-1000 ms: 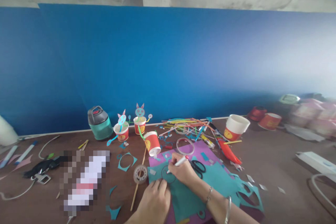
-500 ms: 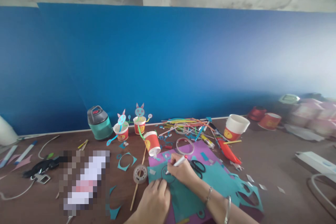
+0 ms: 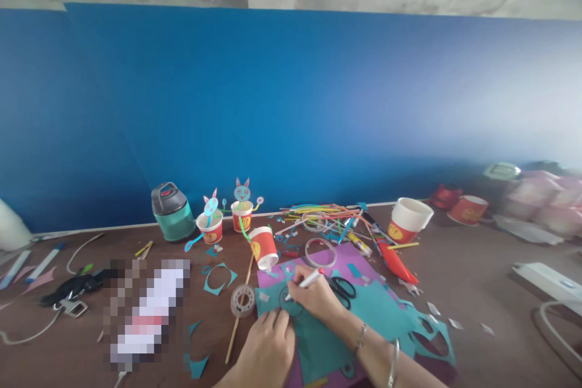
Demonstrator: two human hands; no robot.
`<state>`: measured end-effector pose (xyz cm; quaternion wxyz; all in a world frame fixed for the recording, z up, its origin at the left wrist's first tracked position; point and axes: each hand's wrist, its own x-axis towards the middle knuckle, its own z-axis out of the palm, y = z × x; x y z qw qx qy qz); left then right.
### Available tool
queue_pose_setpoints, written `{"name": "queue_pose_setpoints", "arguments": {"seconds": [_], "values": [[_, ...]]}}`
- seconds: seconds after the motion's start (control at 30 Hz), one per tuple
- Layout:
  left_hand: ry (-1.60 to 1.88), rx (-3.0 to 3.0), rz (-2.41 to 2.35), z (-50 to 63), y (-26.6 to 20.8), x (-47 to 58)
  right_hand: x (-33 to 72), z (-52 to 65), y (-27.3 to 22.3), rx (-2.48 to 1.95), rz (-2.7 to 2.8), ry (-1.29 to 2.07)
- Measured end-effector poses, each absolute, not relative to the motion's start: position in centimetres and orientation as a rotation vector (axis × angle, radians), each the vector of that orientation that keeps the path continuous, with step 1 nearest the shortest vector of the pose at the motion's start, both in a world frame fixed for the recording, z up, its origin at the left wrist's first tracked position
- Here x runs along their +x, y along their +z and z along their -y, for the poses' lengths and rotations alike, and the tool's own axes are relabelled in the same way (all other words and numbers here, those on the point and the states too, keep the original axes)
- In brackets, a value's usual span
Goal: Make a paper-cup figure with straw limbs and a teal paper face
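My right hand (image 3: 313, 294) is closed round a white marker with a red end (image 3: 311, 279). The marker's tip touches a teal paper sheet (image 3: 318, 339), where a dark round outline shows, partly hidden by the hand. My left hand (image 3: 273, 342) lies on the sheet's left edge, its fingers side by side and slightly bent, pressing on the paper. Beneath the teal sheet is a purple sheet (image 3: 350, 254). Black-handled scissors (image 3: 343, 292) lie just beyond my right wrist. A roll of tape (image 3: 242, 301) rests over a wooden stick (image 3: 233, 339) left of my left hand.
Behind the sheets stand red paper cups (image 3: 244, 217), two bearing cut-out rabbit faces; one cup (image 3: 264, 247) is tilted. Coloured pipe cleaners (image 3: 318, 215) are heaped at the back. A teal jar (image 3: 175, 218) stands left, stacked cups (image 3: 407, 221) right. Paper scraps (image 3: 218, 279) are scattered about.
My right hand has shifted slightly left with the marker on the teal paper. My left hand stays in place.
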<state>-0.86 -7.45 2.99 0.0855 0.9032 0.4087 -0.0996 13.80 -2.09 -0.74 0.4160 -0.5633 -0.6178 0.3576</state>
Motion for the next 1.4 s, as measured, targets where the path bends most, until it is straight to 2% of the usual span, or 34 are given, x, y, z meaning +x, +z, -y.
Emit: {"name": "queue_pose_setpoints", "arguments": {"seconds": [0.4, 0.6, 1.4], "values": [[-0.296, 2.642, -1.238, 7.5, 3.6, -0.9, 14.7, 1.8, -0.3, -1.399, 1.267, 0.933], [-0.311, 2.616, -1.266, 7.4, 3.7, -1.0, 15.0, 2.1, -0.1, -1.515, 1.403, 0.813], [-0.198, 2.700, -1.239, 7.4, 2.9, -1.2, 14.8, 2.1, -0.4, -1.509, 1.493, 0.820]]}}
